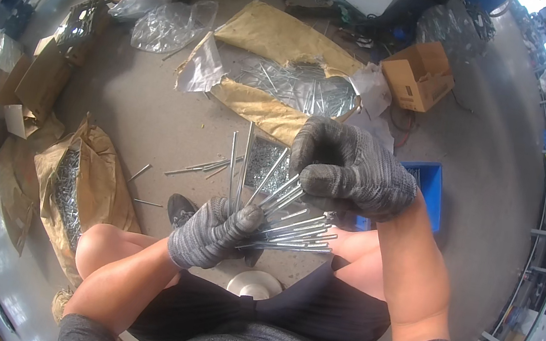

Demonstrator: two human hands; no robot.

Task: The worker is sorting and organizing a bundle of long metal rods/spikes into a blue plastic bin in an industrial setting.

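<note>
My left hand [210, 233], in a grey knit glove, is closed round a fanned bundle of thin metal rods [295, 234]. Two rods stick up away from me, and the others spread to the right. My right hand [357, 172], gloved the same way, has its fingers curled and the thumb pressed in at the tips of some rods. Whatever those fingers pinch is hidden. Behind the rods, between my hands, sits a container of small metal parts [264, 158], too small to name.
Beyond my hands lies a torn brown sack [261, 109] full of rods. Another opened sack [113, 178] stands by my left knee. Loose rods [206, 166] lie on the floor. To the right are a blue bin [434, 187] and an open cardboard box [417, 79].
</note>
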